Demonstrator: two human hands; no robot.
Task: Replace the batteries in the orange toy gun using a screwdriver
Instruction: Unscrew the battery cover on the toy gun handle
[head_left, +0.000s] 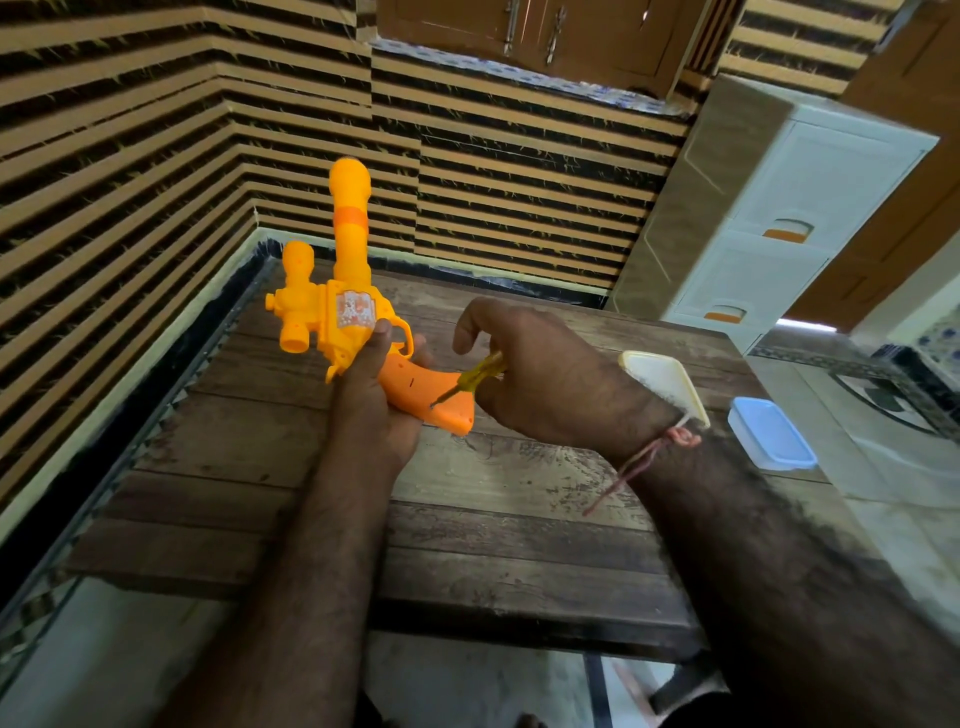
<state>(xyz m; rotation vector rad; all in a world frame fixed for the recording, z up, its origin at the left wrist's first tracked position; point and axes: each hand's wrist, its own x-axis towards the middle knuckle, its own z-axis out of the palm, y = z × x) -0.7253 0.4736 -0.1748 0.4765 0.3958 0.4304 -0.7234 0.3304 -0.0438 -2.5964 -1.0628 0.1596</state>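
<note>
The orange toy gun (337, 306) is held above the wooden table (467, 519), barrel pointing away and up, handle toward me. My left hand (371, 395) grips it around the trigger and upper handle. My right hand (540, 374) holds a small yellow-handled screwdriver (475, 376). Its metal tip touches the side of the darker orange handle (441, 400), near the butt. No batteries are visible.
A cream plastic lid or container (670, 384) lies on the table behind my right wrist. A clear box with a blue lid (771, 431) sits at the table's right edge. A white drawer unit (779, 218) stands beyond. Striped walls close in on the left and at the back.
</note>
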